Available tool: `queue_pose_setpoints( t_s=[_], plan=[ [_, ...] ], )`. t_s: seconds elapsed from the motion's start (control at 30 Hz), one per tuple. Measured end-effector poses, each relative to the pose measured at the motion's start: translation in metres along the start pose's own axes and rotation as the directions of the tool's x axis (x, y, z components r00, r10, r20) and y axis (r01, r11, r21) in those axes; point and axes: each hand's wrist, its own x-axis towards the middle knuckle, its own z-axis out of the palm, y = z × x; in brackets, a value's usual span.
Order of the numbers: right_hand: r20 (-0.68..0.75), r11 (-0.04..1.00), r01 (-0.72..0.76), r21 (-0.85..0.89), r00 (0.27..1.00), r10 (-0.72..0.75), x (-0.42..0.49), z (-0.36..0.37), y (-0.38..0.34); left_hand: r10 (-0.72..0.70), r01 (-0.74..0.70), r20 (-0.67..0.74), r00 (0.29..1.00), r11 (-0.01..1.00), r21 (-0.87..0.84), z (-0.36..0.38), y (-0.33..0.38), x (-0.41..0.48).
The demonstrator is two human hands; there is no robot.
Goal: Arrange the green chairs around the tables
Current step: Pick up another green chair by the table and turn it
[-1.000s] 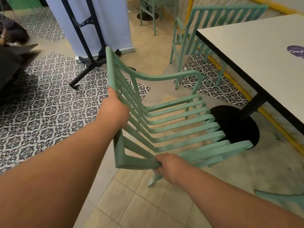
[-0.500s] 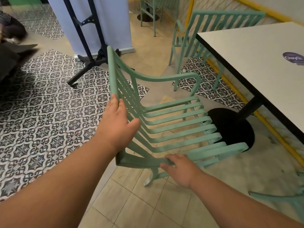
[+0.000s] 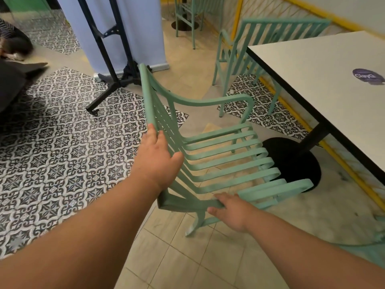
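A green slatted armchair [image 3: 225, 159] stands on the floor in front of me, its seat facing the white table [image 3: 312, 84] on the right. My left hand [image 3: 158, 161] rests against the chair's backrest, fingers stretched up along the rail and thumb across the slats, not clenched. The fingers of my right hand [image 3: 231, 211] lie flat on the near armrest. A second green chair [image 3: 270, 34] sits at the table's far end, and a third green chair [image 3: 187, 9] stands further back.
The table's black round base [image 3: 291, 163] lies just beyond the chair's front. A black banner stand [image 3: 116, 65] with a pale sheet stands behind the chair. A crouching person [image 3: 12, 42] is at far left. A green chair part [image 3: 379, 236] shows at the right edge.
Both hands have loosened their grip on the chair: the left has opened against the backrest, the right has uncurled onto the armrest. The chair has settled slightly toward the table.
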Motion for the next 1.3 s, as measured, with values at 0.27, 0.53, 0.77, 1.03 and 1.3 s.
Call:
queue_pose_setpoints(
  t_s=[0.27, 0.53, 0.77, 1.03, 1.3],
  plan=[
    [-0.385, 0.998, 0.056, -0.011, 0.921, -0.057, -0.072, -0.079, -0.079, 0.146, -0.148, 0.037, 0.989, 0.988, 0.038, -0.111, -0.001, -0.025],
    [-0.583, 0.999, -0.009, -0.047, 0.812, -0.020, -0.143, -0.138, -0.162, 0.291, -0.308, 0.132, 0.947, 0.943, 0.129, -0.210, -0.010, -0.025],
    [-0.549, 0.997, -0.070, -0.014, 0.835, 0.051, -0.140, -0.158, -0.184, 0.407, -0.458, 0.238, 0.882, 0.859, 0.229, -0.235, -0.003, 0.016],
    [-0.435, 0.989, -0.145, 0.016, 0.890, 0.138, -0.076, -0.171, -0.169, 0.408, -0.529, 0.382, 0.829, 0.794, 0.300, -0.221, 0.006, 0.102],
    [-0.379, 0.972, -0.230, 0.043, 0.897, 0.229, -0.023, -0.184, -0.193, 0.401, -0.621, 0.518, 0.755, 0.691, 0.371, -0.200, -0.005, 0.182]
  ],
)
